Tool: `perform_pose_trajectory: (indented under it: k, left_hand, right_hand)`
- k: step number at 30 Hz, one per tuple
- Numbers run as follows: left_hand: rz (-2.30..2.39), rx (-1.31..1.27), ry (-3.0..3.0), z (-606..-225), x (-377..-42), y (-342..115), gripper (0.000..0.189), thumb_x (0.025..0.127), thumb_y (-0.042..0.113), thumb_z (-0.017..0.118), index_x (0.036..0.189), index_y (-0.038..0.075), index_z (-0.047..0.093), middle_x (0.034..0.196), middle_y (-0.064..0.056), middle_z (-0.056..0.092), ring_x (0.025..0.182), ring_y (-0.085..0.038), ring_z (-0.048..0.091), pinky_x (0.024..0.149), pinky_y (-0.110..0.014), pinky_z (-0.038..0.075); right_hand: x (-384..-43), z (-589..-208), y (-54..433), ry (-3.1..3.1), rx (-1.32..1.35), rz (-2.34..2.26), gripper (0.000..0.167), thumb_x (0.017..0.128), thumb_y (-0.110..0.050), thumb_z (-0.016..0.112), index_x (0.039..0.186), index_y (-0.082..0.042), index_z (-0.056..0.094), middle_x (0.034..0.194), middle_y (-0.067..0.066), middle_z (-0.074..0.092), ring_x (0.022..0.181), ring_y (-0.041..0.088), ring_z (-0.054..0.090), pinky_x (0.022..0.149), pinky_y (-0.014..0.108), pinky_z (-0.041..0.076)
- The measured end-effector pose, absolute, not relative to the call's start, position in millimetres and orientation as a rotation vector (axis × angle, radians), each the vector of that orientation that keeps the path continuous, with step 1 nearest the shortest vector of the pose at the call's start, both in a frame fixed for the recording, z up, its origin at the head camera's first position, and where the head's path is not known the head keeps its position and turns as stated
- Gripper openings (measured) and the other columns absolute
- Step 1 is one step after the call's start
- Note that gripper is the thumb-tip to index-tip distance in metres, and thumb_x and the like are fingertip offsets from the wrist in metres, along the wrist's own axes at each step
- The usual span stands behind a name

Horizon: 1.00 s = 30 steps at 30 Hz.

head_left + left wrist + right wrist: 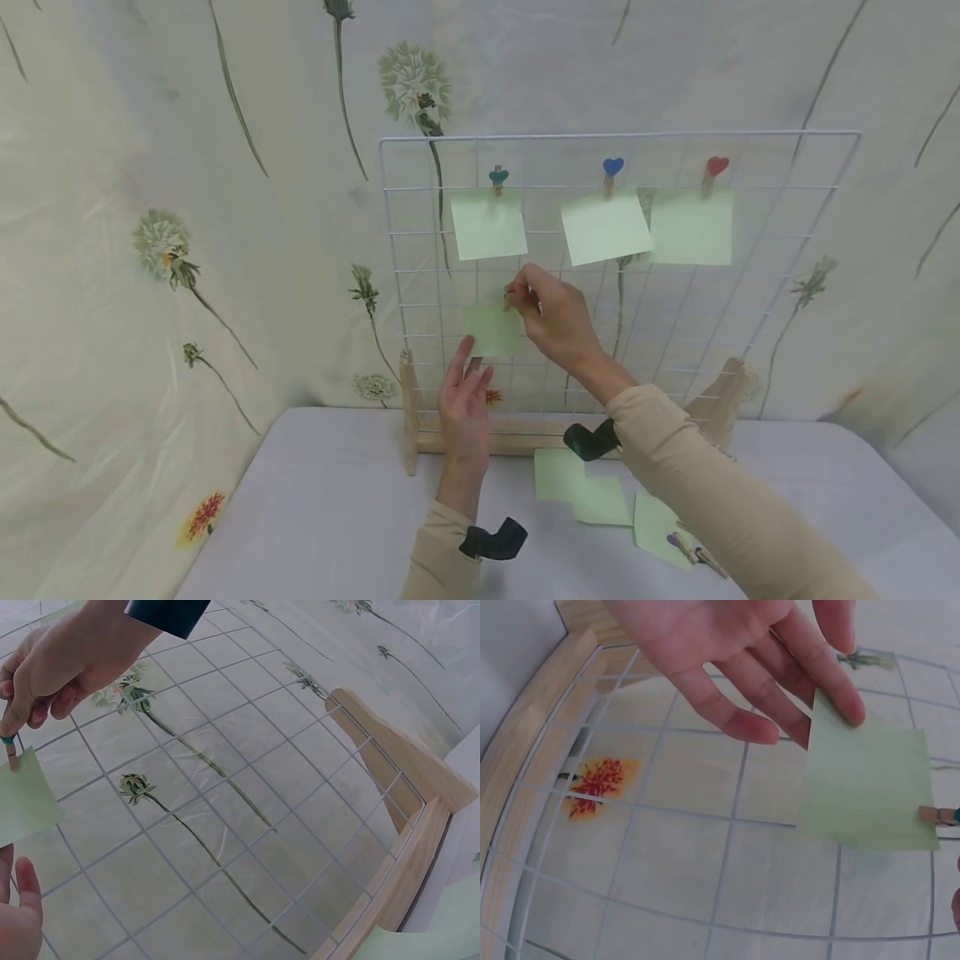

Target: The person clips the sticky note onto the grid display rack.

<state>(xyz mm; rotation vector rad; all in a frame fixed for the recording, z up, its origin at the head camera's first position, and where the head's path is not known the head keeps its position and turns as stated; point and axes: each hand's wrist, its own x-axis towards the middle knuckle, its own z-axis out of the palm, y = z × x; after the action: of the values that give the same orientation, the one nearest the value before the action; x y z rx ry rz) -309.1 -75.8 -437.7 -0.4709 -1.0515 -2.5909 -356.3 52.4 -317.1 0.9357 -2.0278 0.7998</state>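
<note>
A light green paper note (495,333) lies against the white wire grid (542,367), below the top row of notes. At its upper right corner my right hand (561,321) pinches a small wooden clothespin (12,754) with a green top; the peg's wooden tip (928,814) overlaps the note. My left hand (467,408) is at the note's lower left, palm up, fingers extended. In the right wrist view its index finger (832,679) touches the note's front face, while other fingertips go behind the edge.
Above hang three notes under heart clothespins: green (498,177), blue (612,168) and red (716,167). Wooden feet (408,417) hold the grid on the white-covered table (337,500). Several loose notes (600,500) and clothespins (682,548) lie at front right. Flowered cloth (285,292) hangs behind.
</note>
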Motion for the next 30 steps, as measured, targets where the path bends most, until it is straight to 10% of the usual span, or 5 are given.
perform_pose_trajectory:
  k: [30]
  left_hand:
    - [-2.591,-0.451,-1.046,-436.8,-307.2,-74.1,0.047,0.094,0.003,0.039,0.142,0.005,0.038,0.150,-0.008,0.033,0.135,-0.031,0.034,0.103,-0.031,0.038]
  right_hand:
    - [-348.2,-314.0,57.5,-2.102,0.951,0.597,0.012,0.089,-0.002,0.059,0.100,-0.007,0.062,0.093,0.003,0.071,0.067,0.013,0.063,0.061,0.027,0.052]
